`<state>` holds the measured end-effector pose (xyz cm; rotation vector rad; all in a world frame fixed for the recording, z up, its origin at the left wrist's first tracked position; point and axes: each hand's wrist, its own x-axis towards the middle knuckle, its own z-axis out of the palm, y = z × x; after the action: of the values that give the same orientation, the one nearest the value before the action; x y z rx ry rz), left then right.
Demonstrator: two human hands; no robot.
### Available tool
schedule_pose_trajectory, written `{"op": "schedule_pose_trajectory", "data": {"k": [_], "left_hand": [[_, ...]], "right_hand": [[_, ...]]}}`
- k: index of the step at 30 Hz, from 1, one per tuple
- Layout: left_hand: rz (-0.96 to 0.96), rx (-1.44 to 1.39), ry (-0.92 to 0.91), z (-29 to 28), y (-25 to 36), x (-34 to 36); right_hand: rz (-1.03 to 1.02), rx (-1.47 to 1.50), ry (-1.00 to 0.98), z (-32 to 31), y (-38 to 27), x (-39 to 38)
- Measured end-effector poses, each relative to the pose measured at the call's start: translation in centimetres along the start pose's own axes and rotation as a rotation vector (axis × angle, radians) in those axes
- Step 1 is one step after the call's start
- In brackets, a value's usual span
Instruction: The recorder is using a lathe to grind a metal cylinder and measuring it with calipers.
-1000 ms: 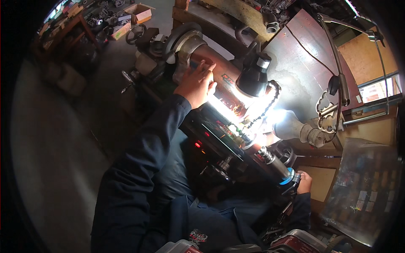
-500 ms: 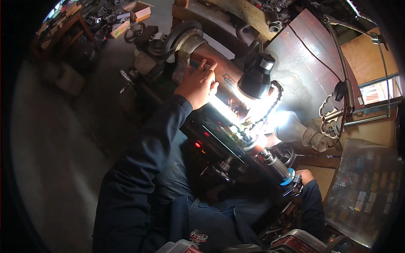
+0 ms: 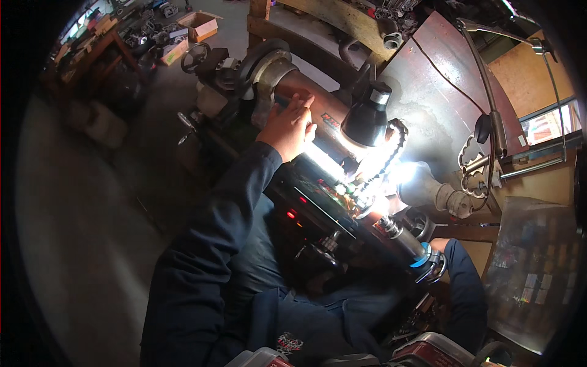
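Left hand [image 3: 288,125] has slid along the smooth steel cylinder [image 3: 318,109].

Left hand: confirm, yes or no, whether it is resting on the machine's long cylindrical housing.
Yes, the left hand lies flat on the cylindrical housing, beside the black lamp.

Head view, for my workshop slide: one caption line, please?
Left hand rests on a lathe's headstock under a black lamp; right hand reaches its far end.
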<state>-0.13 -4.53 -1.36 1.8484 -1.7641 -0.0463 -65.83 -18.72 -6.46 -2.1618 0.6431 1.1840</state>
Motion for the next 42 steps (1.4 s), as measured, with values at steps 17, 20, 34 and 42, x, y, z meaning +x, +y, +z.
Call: {"op": "schedule_pose_trajectory", "data": {"k": [17, 20, 34, 42], "left_hand": [[-0.023, 0.033, -0.026, -0.3, 0.4, 0.1], [-0.017, 0.025, -0.046, -0.2, 0.3, 0.4], [0.025, 0.049, 0.031, -0.2, 0.1, -0.1], [0.004, 0.026, -0.001, -0.4, 0.4, 0.1]], "right_hand": [[0.022, 0.012, 0.037, -1.8, -3.4, -1.7], [0.062, -0.055, 0.092, -0.6, -2.4, -2.1], [0.174, 0.182, 0.343, -1.0, -6.3, -4.1], [0.012, -0.095, 0.044, 0.4, -0.8, -1.6]]}}
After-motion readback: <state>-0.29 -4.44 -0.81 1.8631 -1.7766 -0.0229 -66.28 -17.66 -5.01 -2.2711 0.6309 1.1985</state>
